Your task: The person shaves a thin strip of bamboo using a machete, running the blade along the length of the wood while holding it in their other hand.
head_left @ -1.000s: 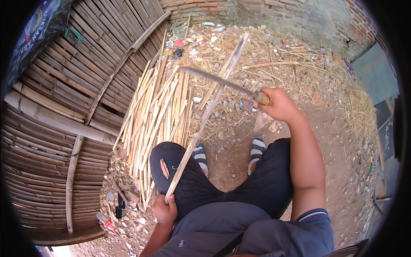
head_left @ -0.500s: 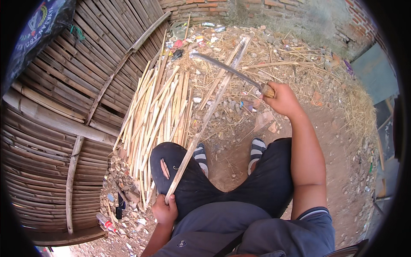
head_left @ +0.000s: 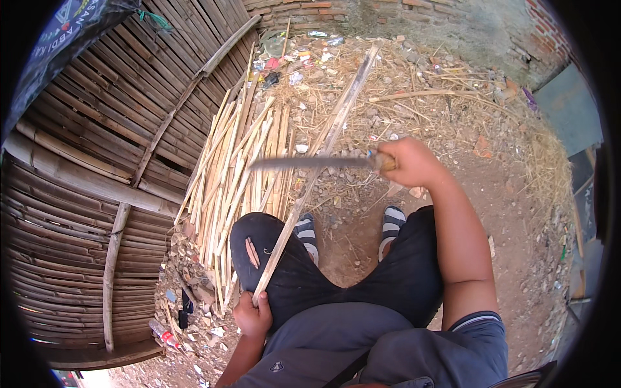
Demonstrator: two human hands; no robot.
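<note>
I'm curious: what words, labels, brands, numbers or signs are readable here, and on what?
Dark banner, upper left: pale lettering, partly cut off; not copied here.
Red-labelled bottle, lower left: print too small to read.
Shirt badge: too small to make out.
Blurred blade in the right hand: no marking readable.
Long strip in the left hand: no lettering visible.

Two hands (head_left: pixel 417 163), one machete (head_left: pixel 323 162)
</note>
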